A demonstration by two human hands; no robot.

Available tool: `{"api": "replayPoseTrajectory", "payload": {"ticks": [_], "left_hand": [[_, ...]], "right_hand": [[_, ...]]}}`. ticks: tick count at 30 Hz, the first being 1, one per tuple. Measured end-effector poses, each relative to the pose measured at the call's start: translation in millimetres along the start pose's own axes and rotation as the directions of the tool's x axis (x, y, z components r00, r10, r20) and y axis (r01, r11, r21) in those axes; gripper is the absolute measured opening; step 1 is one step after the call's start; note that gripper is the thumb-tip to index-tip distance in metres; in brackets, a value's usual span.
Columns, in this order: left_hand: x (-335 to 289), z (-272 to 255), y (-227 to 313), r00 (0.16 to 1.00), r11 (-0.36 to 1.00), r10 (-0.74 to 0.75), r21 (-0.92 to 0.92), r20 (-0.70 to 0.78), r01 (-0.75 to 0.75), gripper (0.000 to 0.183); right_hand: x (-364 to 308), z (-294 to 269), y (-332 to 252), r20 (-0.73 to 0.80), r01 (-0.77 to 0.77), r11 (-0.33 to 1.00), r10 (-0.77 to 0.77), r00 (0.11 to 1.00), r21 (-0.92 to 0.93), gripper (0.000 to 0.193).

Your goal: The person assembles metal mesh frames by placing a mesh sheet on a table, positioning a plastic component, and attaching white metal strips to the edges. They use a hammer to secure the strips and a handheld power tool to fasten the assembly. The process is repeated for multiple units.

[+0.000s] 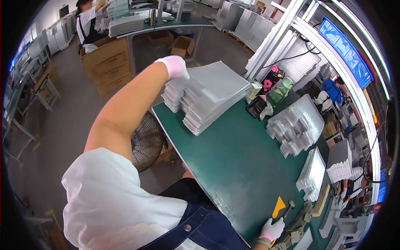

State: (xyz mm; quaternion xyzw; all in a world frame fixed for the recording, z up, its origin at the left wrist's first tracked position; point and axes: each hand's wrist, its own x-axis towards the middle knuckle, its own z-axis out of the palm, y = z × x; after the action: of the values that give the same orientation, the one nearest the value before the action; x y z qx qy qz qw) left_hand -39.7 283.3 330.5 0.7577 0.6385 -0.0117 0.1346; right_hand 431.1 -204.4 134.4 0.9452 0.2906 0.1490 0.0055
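Observation:
My left arm reaches out to a stack of silvery-grey sheets (208, 93) with ridged edges at the table's far left. My left hand (173, 67), in a white and pink glove, is bent down at the stack's far left edge; its fingers are mostly hidden. Low in the view, my right hand (271, 230), gloved too, is closed around a small tool (291, 205) with a thin shaft and a yellow handle end below the palm. An orange-yellow scraper (278, 206) lies just beyond its fingers, its narrow end close to the glove.
More sheet stacks (298, 123) stand along the green table's (233, 166) right side, near bottles and a dark pouch (256, 107). A wooden block (321, 201) lies farther right. A metal frame post (277, 37) rises behind. A fan (146, 141) stands left of the table. Other people work nearby.

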Motion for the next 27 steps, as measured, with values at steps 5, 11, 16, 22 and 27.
{"api": "replayPoseTrajectory", "payload": {"ticks": [5, 11, 16, 22, 27], "left_hand": [[38.5, 9.7, -57.7, 0.800, 0.839, 0.504, 0.406, -0.327, -0.363, 0.029], [-68.3, 28.3, 20.7, 0.788, 0.255, 0.043, -0.756, -0.615, -0.604, 0.041], [-172.5, 161.5, 126.6, 0.693, 0.633, 0.522, -0.320, -0.496, -0.705, 0.054], [-199.1, 245.9, 209.1, 0.560, 0.569, 0.815, -0.026, 0.148, -0.822, 0.071], [-104.6, 172.2, 270.4, 0.586, 0.583, 0.810, -0.076, -0.023, -0.809, 0.054]], "right_hand": [[4.0, 3.1, -20.6, 0.030, 0.084, 0.995, -0.086, 0.996, 0.055, 0.060], [-4.2, 5.9, -8.8, -0.173, 0.185, 0.923, -0.132, 0.976, 0.338, 0.056], [4.8, -44.7, -51.2, 0.111, -0.110, -0.262, -0.011, 0.994, 0.959, 0.057], [12.5, -10.5, -70.2, 0.264, 0.455, 0.833, -0.538, 0.801, 0.315, 0.085], [0.5, 7.2, -61.5, 0.190, 0.432, 0.844, -0.504, 0.843, 0.319, 0.079]]}}
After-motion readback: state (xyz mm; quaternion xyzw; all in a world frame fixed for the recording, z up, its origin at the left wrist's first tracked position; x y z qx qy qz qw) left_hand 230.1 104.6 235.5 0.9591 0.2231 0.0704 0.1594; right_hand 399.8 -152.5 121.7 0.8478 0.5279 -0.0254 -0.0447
